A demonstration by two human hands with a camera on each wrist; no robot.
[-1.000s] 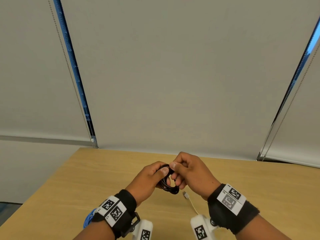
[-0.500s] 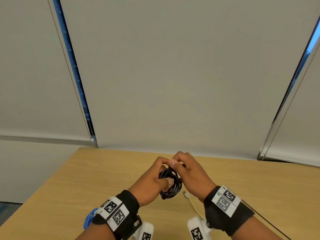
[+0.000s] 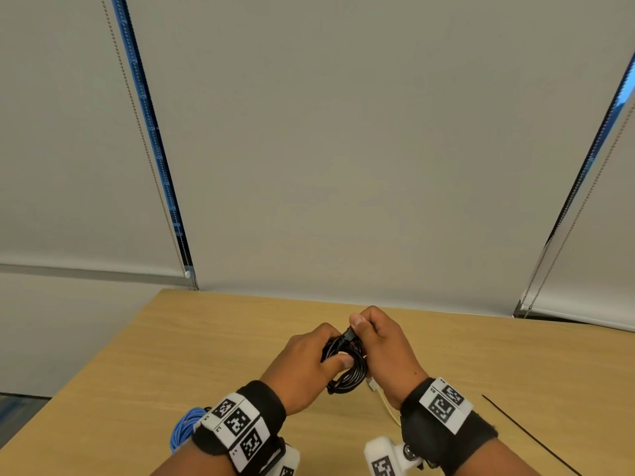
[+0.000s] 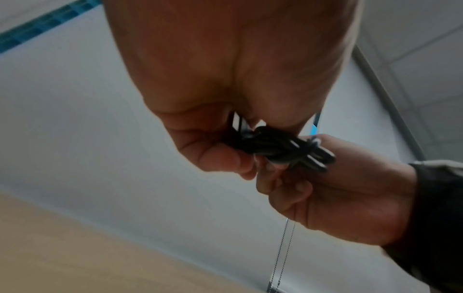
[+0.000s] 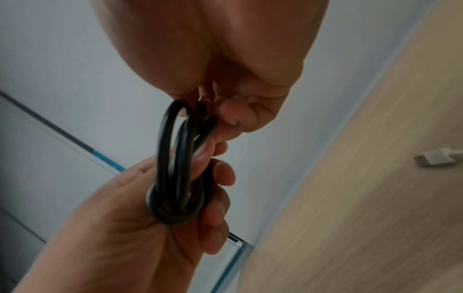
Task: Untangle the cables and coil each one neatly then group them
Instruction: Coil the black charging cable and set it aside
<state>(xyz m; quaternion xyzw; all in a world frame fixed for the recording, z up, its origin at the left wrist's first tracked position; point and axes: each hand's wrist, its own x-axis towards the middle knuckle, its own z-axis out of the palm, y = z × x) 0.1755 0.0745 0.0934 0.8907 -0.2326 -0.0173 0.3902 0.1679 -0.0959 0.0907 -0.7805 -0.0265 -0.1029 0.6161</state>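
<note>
While held above the table (image 3: pixel 206 338), the black coil (image 3: pixel 347 372) hangs roughly upright, long axis running from top right down to the left. Left hand (image 3: pixel 302 362): fingers curled round its loops. Right hand (image 3: pixel 385 345): thumb and fingers pinching its plug end. Wristband markers carry no legible writing. Blue coil (image 3: pixel 184 427) and white cable (image 3: pixel 381 396) lie on the table.

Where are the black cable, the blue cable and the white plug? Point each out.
black cable (image 3: pixel 347 372), head view, on the coiled loops between the hands.
blue cable (image 3: pixel 184 429), head view, on the bundle showing beside the left wristband.
white plug (image 5: pixel 431 159), right wrist view, on the plug's body lying on the table.
</note>
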